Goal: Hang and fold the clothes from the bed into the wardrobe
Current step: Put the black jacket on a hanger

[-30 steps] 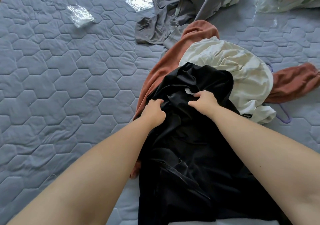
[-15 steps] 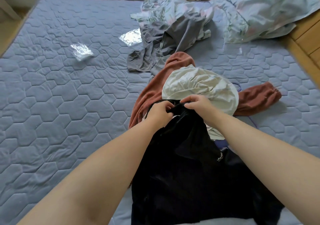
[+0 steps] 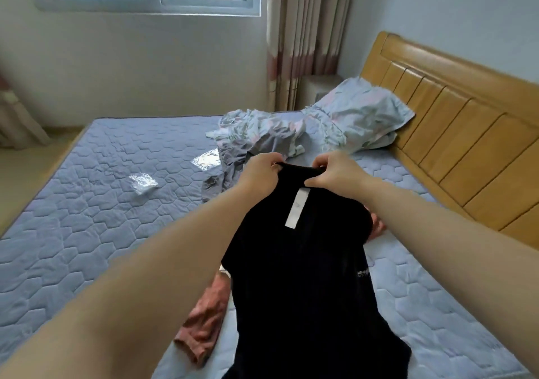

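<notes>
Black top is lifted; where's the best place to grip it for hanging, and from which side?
Grip the black top at its neckline rim, from above, one pinch either side of the white label, where the left hand and right hand pinch it now. Held there, its body hangs straight down, so the shoulders should probably fall open for hanging.

Garment [image 3: 297, 262] hangs over bed [image 3: 87, 218]; clothes heap [image 3: 233, 151] behind it; pillow [image 3: 361, 113] against headboard [image 3: 455, 133], right; plastic wrapper [image 3: 143, 183] left.
</notes>
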The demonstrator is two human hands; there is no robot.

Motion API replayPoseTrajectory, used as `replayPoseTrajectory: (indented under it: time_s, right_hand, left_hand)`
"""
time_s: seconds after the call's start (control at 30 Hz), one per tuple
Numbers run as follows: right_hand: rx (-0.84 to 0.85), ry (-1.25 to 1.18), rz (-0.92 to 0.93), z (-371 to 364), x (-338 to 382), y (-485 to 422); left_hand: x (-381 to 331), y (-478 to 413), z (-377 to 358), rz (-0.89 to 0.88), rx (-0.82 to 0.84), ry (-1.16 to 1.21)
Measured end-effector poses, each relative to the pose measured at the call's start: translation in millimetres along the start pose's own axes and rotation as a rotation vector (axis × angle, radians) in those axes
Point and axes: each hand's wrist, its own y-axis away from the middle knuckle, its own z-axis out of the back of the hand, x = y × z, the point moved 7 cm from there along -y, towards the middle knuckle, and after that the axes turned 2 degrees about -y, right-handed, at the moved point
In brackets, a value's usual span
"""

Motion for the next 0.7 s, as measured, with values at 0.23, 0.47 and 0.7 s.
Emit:
replayPoseTrajectory:
  time_s: [0.23, 0.47, 0.7]
  right_hand:
    - [-0.314, 0.314, 0.188, 121.0, 59.5, 43.7]
    - [-0.312, 0.606, 0.273, 177.4, 104.6, 77.2]
    - [-0.577, 0.796, 0.117, 210.0, 109.6, 89.9]
  left_hand:
    - [-131.6, 4.4, 63.0, -0.235, 0.038, -0.276]
    - [-215.4, -4.4, 118.3, -0.258, -0.225, -0.568]
    - [-237.3, -6.6, 125.6, -0.261, -0.152, -0.793]
